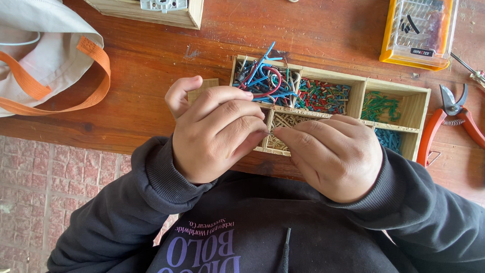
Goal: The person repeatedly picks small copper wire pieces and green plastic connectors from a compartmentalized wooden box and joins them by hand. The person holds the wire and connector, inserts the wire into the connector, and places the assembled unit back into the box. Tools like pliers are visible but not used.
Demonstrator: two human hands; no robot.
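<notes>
My left hand and my right hand meet fingertip to fingertip just in front of a wooden compartment box. The left hand holds a small flat piece of light wood, with the thumb curled over it. The right hand's fingers are pinched together near the left fingertips; whatever they pinch is hidden. The box holds blue and red wire lengths, a mix of red and green cut bits, green bits, teal bits and pale sticks.
Red-handled cutters lie right of the box. An orange case with a clear lid sits at the back right. A wooden box stands at the back, a beige bag with orange straps at the left. The table edge runs over a brick floor.
</notes>
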